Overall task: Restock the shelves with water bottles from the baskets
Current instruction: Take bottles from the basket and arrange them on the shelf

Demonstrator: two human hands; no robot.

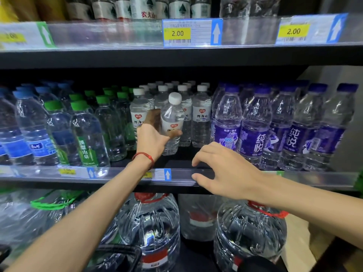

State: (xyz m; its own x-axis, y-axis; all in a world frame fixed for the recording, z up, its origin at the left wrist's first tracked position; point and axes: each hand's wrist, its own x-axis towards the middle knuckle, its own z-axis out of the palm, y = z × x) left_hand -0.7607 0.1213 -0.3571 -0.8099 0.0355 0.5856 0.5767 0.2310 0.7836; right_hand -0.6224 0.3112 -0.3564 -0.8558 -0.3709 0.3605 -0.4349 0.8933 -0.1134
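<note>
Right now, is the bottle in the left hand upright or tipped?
Tipped slightly. The bottle leans its white cap right of its base, while the shelved row behind stands straight. The left hand grips its lower half.

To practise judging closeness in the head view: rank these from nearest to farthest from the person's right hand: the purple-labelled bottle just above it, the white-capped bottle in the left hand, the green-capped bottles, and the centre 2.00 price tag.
1. Purple-labelled bottle, directly above the right hand.
2. White-capped bottle, held in the left hand.
3. Green-capped bottles, farther left on the same shelf.
4. 2.00 price tag, on the upper shelf edge.
</note>
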